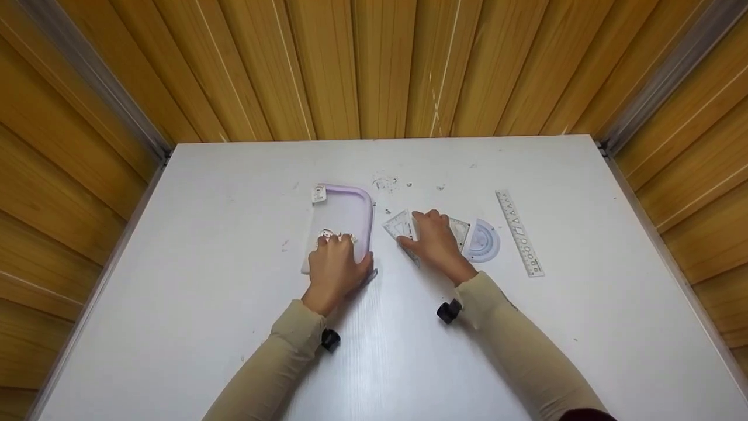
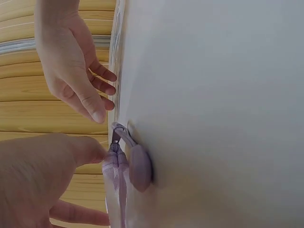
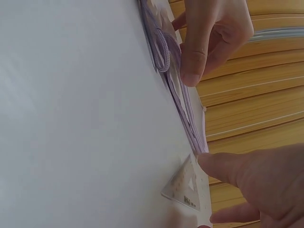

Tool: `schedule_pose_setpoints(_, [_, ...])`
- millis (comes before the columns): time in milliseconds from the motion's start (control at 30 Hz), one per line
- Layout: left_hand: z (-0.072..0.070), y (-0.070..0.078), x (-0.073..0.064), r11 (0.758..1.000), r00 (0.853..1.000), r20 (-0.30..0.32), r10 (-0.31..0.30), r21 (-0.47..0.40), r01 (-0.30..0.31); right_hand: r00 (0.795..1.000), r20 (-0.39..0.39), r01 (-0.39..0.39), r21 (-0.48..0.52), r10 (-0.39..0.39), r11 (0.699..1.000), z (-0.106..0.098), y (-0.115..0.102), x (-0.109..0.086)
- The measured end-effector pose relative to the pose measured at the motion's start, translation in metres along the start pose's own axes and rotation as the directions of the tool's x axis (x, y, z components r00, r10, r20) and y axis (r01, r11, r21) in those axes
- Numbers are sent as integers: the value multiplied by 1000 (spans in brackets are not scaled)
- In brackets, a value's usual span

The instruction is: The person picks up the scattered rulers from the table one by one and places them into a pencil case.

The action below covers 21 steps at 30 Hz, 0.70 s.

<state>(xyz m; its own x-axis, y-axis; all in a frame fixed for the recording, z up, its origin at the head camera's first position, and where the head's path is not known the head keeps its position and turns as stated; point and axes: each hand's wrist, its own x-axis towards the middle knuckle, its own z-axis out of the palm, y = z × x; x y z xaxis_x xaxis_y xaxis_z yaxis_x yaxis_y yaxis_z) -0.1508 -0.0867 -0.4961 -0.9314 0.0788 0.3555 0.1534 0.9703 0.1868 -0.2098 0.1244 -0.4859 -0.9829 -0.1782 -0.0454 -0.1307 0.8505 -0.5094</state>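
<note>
A white, see-through zip pouch with a lilac zipped edge lies flat left of the middle of the table. My left hand rests over its near end, fingers bent onto the printed front and thumb out by the zipped edge. A lilac zipper pull hangs at that end in the left wrist view. To the right, my right hand is over two clear set squares. Its thumb reaches the left set square; the other set square shows partly past the fingers, the rest hidden by the hand.
A bluish clear protractor lies right of my right hand, and a clear ruler slants farther right. The pouch carries a small tag at its far corner. Wood-look panels stand behind the white table.
</note>
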Motion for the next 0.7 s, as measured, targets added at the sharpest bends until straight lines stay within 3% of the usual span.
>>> schedule_pose_setpoints(400, [1, 2, 1, 1000, 999, 32, -3, -10, 3, 997, -80, 5, -96, -13, 995, 8, -3, -1])
schedule_pose_setpoints(700, [2, 3, -1, 1000, 1000, 4, 16, 1, -16, 994, -106, 13, -125, -26, 992, 11, -2, 0])
